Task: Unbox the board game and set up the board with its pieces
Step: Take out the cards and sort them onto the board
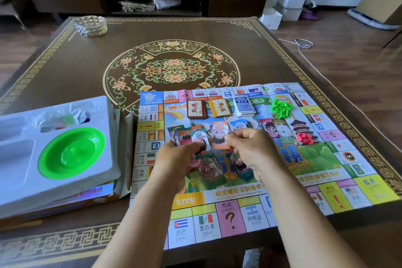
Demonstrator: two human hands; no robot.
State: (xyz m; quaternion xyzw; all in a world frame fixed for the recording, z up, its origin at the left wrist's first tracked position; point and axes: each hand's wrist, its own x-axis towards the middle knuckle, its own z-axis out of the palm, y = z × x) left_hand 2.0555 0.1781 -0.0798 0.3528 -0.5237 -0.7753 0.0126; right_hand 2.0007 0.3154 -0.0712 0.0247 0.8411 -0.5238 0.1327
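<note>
— Where's the paper money?
— A fanned stack of notes sits over the board, gripped by the left hand; the right hand pinches one note.
— And around it?
— Card decks, green houses.

Glossy paper board; shiny green plastic bowl.

A glass ashtray is seen at the table's far-left corner, well beyond the fingers. White boxes and a cable are noted on the floor, far right.
</note>
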